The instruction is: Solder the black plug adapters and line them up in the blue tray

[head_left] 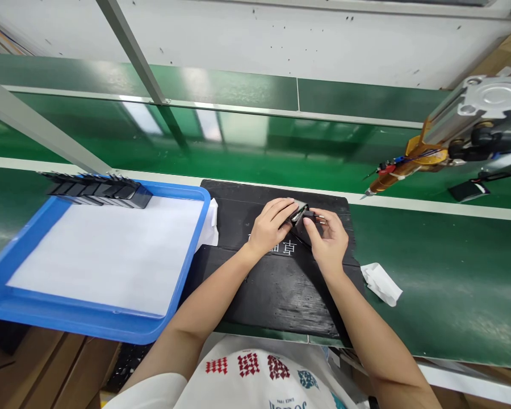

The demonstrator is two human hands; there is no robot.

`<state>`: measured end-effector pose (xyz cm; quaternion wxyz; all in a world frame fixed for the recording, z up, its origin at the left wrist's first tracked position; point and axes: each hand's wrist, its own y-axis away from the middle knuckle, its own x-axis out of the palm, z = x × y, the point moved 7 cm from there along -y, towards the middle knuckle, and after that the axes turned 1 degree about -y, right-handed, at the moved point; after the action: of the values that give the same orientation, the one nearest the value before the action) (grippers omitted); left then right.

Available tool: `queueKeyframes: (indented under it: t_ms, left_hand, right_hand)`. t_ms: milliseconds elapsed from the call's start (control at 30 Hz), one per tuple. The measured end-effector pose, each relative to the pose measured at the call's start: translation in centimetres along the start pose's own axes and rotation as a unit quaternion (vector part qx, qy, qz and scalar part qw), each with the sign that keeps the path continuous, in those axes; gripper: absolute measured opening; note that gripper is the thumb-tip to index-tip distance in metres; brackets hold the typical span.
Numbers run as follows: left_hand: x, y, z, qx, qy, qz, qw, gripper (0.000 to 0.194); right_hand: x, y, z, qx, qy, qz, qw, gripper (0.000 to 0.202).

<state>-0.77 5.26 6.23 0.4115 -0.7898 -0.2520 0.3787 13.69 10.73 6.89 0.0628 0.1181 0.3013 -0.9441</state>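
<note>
Above a black foam pad (pixel 281 298) my two hands meet over a small black power adapter. My left hand (pixel 269 227) is closed round the adapter's case (pixel 297 205), whose near end looks open with something light and green showing inside. In my right hand (pixel 331 241), between thumb and fingers, is a black plug piece (pixel 310 216) with metal pins pointing right. It lies against or very close to the open end of the case; I cannot tell whether they are joined. My fingers hide much of both parts.
To the left a blue tray (pixel 156 332) lined with white paper holds a row of black adapters (pixel 100 190). A pointed tool on a metal cylinder (pixel 387 176) reaches in from the right. Crumpled white paper (pixel 382 283) and a black item (pixel 468 191) lie on the green bench.
</note>
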Motion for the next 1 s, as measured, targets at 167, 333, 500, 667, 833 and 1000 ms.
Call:
queueKeyframes:
  t_ms: [167, 333, 500, 667, 833, 1000]
  left_hand:
    - [-0.2, -0.2, -0.6, 0.025, -0.008, -0.019, 0.999, 0.033]
    - [-0.4, -0.2, -0.7, 0.025, -0.010, -0.033, 0.999, 0.033]
    - [-0.9, -0.5, -1.3, 0.037, -0.014, -0.045, 0.998, 0.034]
    - [-1.4, -0.5, -1.7, 0.054, -0.034, -0.067, 0.996, 0.035]
    - [-1.0, 0.0, -1.4, 0.048, -0.027, -0.051, 0.997, 0.035]
    - [-0.7, 0.4, -1.0, 0.037, -0.021, -0.033, 0.999, 0.037]
  right_hand:
    - [-0.2, 0.0, 1.3, -0.061, 0.058, -0.013, 0.996, 0.015]
    - [-0.1, 0.2, 1.1, -0.055, 0.052, -0.006, 0.997, 0.016]
    - [0.0, 0.4, 0.7, -0.065, -0.040, -0.018, 0.997, 0.017]
    - [0.2, 0.4, 1.1, -0.094, -0.103, -0.003, 0.990, 0.018]
    - [0.0, 0.4, 2.2, -0.166, -0.008, 0.006, 0.986, 0.019]
    - [-0.3, 0.5, 2.7, -0.191, 0.040, -0.018, 0.981, 0.019]
